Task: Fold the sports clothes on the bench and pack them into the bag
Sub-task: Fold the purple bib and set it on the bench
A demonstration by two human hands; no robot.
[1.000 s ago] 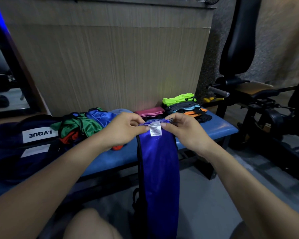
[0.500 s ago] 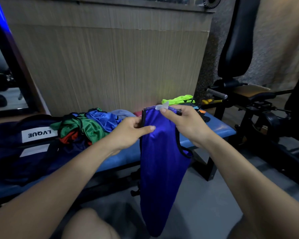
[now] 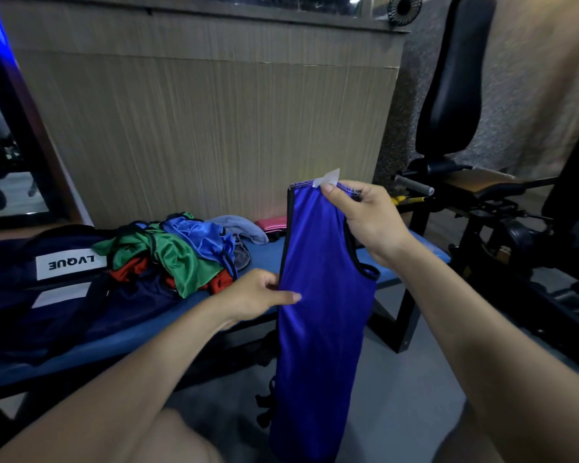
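Blue vest (image 3: 318,315) hung lengthwise in front of bench (image 3: 415,255). Right hand (image 3: 365,218) pinched top hem beside white tag. Left hand (image 3: 258,295) pinched left edge midway, thumb across front.

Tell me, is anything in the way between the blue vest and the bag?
Yes. The pile of loose clothes lies on the bench between the blue vest and the bag.

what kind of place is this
Most likely a gym: a padded blue bench holds a pile of sports clothes, and a black weight machine with an upright back pad stands at right.
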